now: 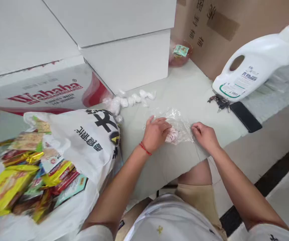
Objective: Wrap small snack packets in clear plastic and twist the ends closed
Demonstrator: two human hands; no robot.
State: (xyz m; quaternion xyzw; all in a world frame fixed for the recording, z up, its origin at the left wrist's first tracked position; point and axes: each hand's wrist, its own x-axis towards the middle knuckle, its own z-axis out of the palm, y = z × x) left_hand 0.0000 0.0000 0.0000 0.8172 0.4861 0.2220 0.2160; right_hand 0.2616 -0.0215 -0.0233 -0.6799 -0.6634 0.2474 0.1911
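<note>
Plastic bag [182, 115], clear and crinkled, lay on the pale counter [164, 164] in front of the person, between the two hands, with pinkish print showing on its lower part. The left hand [157, 131], a red string bracelet [145, 148] around its wrist, rested over the bag's left side with its fingers half bent and a little apart; its fingertips were partly hidden, so whether they gripped the film could not be told. The right hand [206, 136] was at the bag's right edge, its fingers curled well in and the thumb close against them; whether a fold of the film was caught between them was too small to tell. Beyond the bag, small white bundles [130, 101] lay in a loose row near the white boxes [126, 60]. A white carrier bag [91, 134] with wrapped snacks [11, 187] spilling from it stood left of the left arm. To the right of the hands, keys [221, 103] lay just beside a black phone [245, 116], near a white jug [255, 63].
</note>
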